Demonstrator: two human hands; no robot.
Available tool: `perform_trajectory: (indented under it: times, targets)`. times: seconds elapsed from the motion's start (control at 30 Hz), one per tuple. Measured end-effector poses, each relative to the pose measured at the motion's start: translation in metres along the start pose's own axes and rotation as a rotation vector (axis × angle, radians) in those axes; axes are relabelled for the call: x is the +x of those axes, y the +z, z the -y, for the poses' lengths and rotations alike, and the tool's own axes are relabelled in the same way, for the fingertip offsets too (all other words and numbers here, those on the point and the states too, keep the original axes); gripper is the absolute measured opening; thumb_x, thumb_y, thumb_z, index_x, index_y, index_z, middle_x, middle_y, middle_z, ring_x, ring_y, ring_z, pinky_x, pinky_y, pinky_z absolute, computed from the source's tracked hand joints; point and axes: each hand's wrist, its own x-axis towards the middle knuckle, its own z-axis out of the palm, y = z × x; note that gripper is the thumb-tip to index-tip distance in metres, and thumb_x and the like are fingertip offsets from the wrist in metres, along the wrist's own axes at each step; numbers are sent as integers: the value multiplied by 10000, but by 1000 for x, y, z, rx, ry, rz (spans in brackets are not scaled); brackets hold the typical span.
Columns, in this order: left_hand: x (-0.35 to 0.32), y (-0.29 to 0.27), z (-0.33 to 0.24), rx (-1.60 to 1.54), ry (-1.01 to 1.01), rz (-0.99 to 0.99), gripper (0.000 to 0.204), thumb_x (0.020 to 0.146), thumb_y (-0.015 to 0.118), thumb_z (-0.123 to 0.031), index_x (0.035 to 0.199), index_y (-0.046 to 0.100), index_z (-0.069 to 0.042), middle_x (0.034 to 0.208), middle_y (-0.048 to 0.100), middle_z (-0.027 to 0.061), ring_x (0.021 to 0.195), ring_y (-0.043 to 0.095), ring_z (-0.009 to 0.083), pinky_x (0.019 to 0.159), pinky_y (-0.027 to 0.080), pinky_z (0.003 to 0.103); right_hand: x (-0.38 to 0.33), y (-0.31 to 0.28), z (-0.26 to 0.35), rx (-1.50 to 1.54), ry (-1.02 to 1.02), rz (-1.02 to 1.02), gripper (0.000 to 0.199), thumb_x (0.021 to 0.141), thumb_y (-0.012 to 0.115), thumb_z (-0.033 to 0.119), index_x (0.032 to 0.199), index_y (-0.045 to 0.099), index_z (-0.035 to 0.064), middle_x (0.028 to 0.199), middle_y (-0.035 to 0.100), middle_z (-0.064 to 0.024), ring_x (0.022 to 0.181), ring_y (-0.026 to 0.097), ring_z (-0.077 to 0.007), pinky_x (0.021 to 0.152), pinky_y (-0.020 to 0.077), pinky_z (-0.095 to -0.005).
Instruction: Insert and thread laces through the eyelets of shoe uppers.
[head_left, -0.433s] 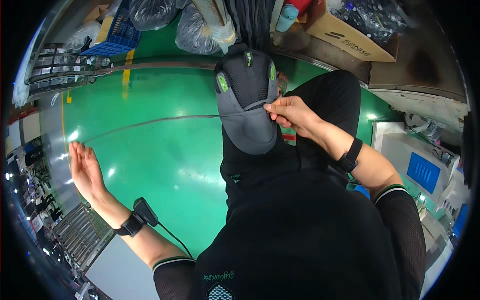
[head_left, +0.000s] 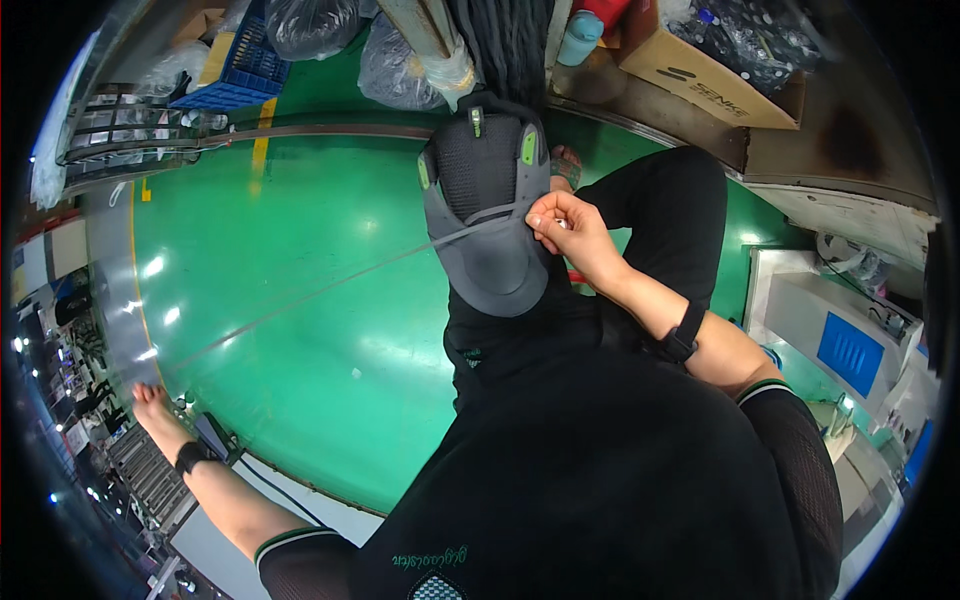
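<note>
A dark grey shoe (head_left: 490, 265) with black mesh and bright green tabs points its toe toward me, resting above my leg. A thin grey lace (head_left: 330, 285) passes across its vamp and runs taut out to the far left. At that end, my left hand (head_left: 157, 408) is closed around the lace, its fingers small and partly blurred. Pinched fingers of my right hand (head_left: 568, 228) press at the shoe's right side, where the lace passes; the exact spot between the fingertips is partly hidden.
A cardboard box (head_left: 710, 85) of bagged small parts stands at the far right, with a light blue bottle (head_left: 581, 40) beside it. Plastic bags (head_left: 395, 65) and a blue crate (head_left: 240, 65) lie at the far left. A grey machine (head_left: 850, 330) stands on the right.
My left hand has moved outward and nearer to me, and the lace now slopes down to the left. The shoe has tilted slightly left; my right hand keeps its pinch.
</note>
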Motion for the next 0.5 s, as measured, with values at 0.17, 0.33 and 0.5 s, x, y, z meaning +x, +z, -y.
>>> perform_trajectory:
  times: [0.17,0.33,0.5]
  targets:
    - [-18,58,44,-46,-293,-545,110,913,482,-102,823,546,-102,631,473,-28,498,405,94,482,344,234,11,-2,41,242,-170,-239,180,931,572,56,1093,547,-19,917,670,-120,765,675,-163,588,538,-252]
    - [-70,281,60,294,-114,5,167,895,651,-156,958,615,-5,767,648,50,705,622,116,695,477,263,5,-1,25,245,81,-121,113,940,557,64,998,578,-32,892,670,-136,665,674,-181,587,549,-259]
    - [-159,450,-49,-29,-6,410,39,895,628,-65,898,639,-28,758,638,16,724,613,101,726,471,248,-2,8,34,-155,86,-38,74,931,577,77,923,604,9,773,678,-69,595,632,-102,515,461,-218]
